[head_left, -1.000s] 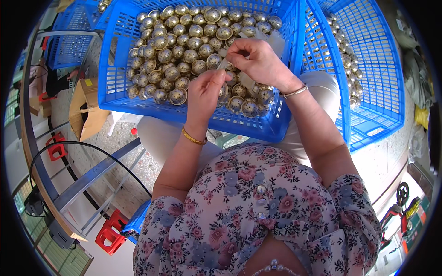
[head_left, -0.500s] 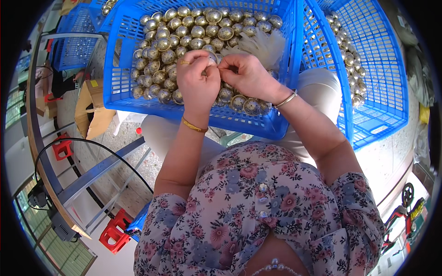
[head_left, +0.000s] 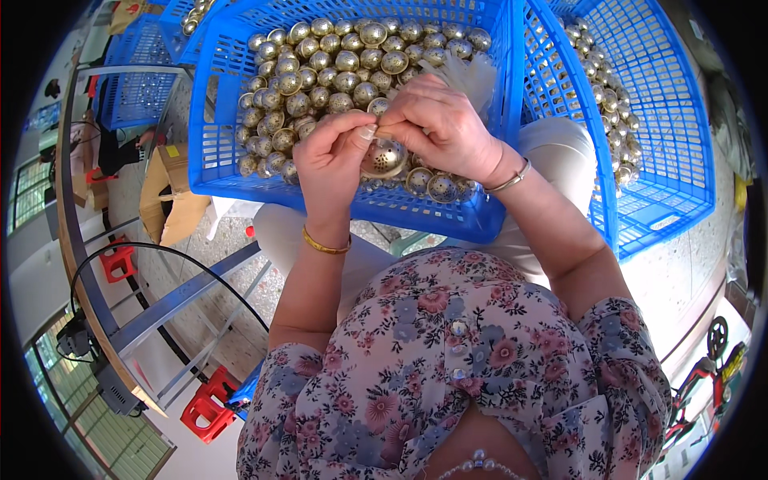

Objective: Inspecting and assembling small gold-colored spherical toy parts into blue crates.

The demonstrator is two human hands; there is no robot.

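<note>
Fingertips of my left hand and my right hand meet in a pinch above the near side of a blue plastic basket. A perforated metal ball, gold and silver with a rim, hangs just below the pinched fingers. Whatever thin piece joins it to the fingertips is mostly hidden; only a whitish bit shows. Many similar metal balls fill the basket under my hands. Behind my right hand, a bundle of whitish translucent strips lies on the balls.
To the right stands another blue basket with more metal balls. A torn cardboard box sits left of the near basket. Further left are a metal-legged table, a black cable and a red stool.
The ball that was up at my left fingertips now hangs lower, beneath both hands. My right hand has turned over toward the left hand, and their fingertips have come together.
</note>
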